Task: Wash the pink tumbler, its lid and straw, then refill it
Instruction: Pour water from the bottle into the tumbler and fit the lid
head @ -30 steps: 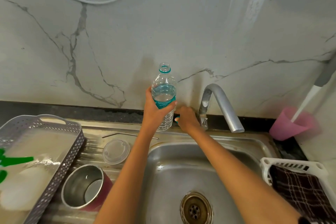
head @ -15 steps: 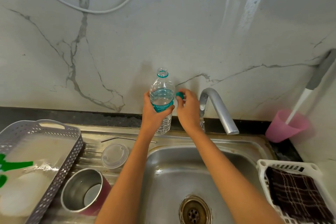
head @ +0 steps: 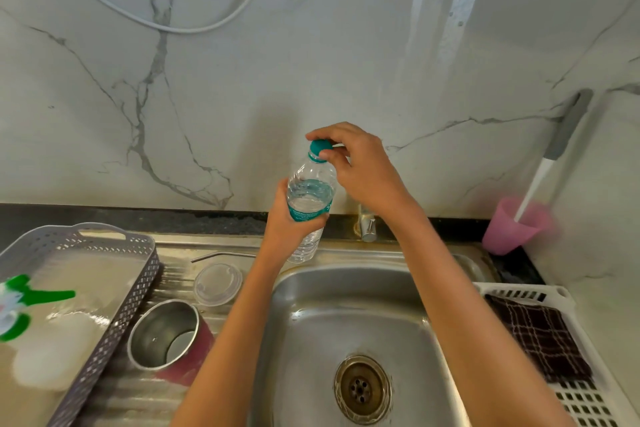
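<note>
Capping the water bottle above the sink

The left hand [head: 294, 229] was wrapped around the water bottle [head: 309, 208] at its label, upright over the sink [head: 346, 322], while the right hand [head: 360, 166] pinched the teal cap [head: 320, 147] on its neck. The pink tumbler [head: 169, 340] stood open on the draining board, its clear lid [head: 217, 283] and metal straw [head: 225, 256] lying just behind it. Wet steel looked slippery and rigid; gripping round the tumbler's body seemed safest.
</note>
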Demonstrator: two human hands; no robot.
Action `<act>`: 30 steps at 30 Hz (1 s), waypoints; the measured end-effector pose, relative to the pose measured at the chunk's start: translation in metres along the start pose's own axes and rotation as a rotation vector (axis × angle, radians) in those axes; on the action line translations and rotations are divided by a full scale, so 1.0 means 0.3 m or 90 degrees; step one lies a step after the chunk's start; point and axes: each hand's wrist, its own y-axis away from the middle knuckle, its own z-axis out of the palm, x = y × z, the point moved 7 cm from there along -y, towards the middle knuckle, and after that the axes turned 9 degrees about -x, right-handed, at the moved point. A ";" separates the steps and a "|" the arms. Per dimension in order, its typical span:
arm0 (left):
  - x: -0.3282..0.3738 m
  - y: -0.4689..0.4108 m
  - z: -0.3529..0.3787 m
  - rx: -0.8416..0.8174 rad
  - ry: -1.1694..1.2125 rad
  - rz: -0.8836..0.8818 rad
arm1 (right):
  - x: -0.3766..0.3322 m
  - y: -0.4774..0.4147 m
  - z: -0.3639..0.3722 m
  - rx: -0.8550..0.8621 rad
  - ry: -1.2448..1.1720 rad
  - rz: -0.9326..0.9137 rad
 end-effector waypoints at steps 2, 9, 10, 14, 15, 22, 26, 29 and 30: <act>0.006 0.007 -0.001 -0.001 -0.001 -0.001 | -0.016 -0.007 0.000 -0.047 0.038 -0.005; 0.034 0.002 -0.001 0.015 -0.014 0.000 | -0.015 -0.032 -0.024 0.011 0.198 0.099; 0.035 0.000 -0.001 0.014 -0.011 -0.001 | -0.017 -0.035 -0.026 0.011 0.190 0.095; 0.029 -0.001 -0.014 0.019 -0.006 0.003 | -0.022 -0.045 0.003 -0.077 0.115 0.044; 0.028 -0.002 -0.013 0.017 -0.009 0.005 | -0.014 -0.047 0.005 -0.072 0.116 0.047; 0.025 -0.029 -0.014 0.012 -0.017 0.009 | 0.019 -0.070 0.018 0.042 0.155 0.084; 0.028 -0.034 -0.005 0.015 -0.024 0.013 | 0.013 -0.071 0.020 0.011 0.130 0.042; 0.025 -0.042 0.006 0.019 -0.017 0.019 | 0.031 -0.064 0.006 0.097 0.167 0.108; 0.017 -0.044 0.008 0.017 -0.014 0.017 | 0.035 -0.067 0.011 0.106 0.176 0.125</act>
